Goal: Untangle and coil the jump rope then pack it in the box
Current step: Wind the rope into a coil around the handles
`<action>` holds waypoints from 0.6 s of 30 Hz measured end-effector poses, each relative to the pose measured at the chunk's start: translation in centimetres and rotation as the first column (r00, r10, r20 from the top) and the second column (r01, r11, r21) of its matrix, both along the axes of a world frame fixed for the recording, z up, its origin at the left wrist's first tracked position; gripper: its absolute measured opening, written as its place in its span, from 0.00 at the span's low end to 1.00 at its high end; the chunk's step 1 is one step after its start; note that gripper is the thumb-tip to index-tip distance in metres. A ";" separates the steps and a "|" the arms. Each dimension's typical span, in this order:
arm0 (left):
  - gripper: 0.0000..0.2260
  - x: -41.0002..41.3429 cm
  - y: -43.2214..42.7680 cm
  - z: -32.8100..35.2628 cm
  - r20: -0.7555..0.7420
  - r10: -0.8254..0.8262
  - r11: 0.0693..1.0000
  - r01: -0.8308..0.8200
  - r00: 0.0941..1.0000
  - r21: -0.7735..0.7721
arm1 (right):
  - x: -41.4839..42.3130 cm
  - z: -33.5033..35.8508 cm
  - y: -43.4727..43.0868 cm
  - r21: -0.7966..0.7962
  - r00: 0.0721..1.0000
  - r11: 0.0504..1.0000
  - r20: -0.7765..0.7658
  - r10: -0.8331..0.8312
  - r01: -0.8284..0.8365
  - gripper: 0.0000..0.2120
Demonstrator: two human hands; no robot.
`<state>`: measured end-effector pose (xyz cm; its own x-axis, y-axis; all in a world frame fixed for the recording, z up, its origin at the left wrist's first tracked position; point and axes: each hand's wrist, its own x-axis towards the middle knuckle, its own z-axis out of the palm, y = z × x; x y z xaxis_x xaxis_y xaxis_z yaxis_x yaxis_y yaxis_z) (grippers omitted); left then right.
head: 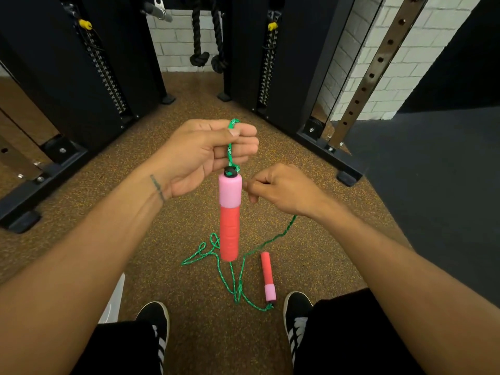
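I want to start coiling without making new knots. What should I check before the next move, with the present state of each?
1. Left hand grips green rope above the hanging handle: ok.
2. Right hand pinching rope: cannot tell.
3. Rope on floor free of tangles: not ok, loops cross.
4. Second handle lying free on the floor: ok.
5. Box in view: not ok; white object by the left foot unidentifiable.

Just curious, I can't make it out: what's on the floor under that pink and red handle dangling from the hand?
Under the hanging handle lie tangled loops of green rope on the speckled floor. The second handle lies to the right. The handle's lower end covers part of the tangle.
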<state>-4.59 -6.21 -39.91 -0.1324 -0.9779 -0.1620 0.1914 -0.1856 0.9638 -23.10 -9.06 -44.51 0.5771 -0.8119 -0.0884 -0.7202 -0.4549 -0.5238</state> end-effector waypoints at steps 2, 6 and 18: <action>0.11 0.1 -0.1 0.0 -0.106 0.038 0.999 -0.039 0.994 -0.001 | 0.2 0.2 0.1 0.010 0.999 1.000 0.030 0.018 -0.018 0.16; 0.12 0.8 -0.3 -0.2 -0.212 0.108 0.993 -0.114 0.971 -0.017 | 0.2 0.8 0.3 0.049 0.995 0.999 0.098 0.003 -0.008 0.18; 0.15 -1.1 0.8 -1.8 0.146 -0.004 0.995 -0.011 0.989 0.100 | -0.1 2.2 0.7 0.079 0.933 0.966 0.291 0.212 -0.245 0.12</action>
